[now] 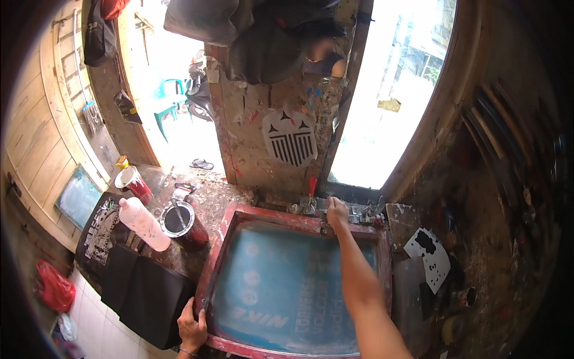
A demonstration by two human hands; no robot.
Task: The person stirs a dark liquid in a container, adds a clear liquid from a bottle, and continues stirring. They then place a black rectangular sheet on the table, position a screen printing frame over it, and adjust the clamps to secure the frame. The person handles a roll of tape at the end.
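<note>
A red-framed printing screen (pixel 218 251) with blue mesh and faint pale lettering lies on the worktable. My left hand (pixel 192 326) grips its left edge near the lower corner. My right hand (pixel 336 210) reaches across the screen to the metal clamp hardware (pixel 372 213) at the back, fingers curled on a part I cannot make out. Left of the screen are an open can of dark paint (pixel 191 236) with a stick, a pale pink bottle (pixel 143 224) and black material (pixel 143 287).
A red-rimmed can (pixel 139 190) stands farther left. A red plastic bag (pixel 54 287) is on the tiled floor. A stencil sheet (pixel 433 266) lies right, beside racked squeegees (pixel 502 131). Doorways show a green chair (pixel 164 113) and motorbike (pixel 197 96); black bags (pixel 269 48) hang above.
</note>
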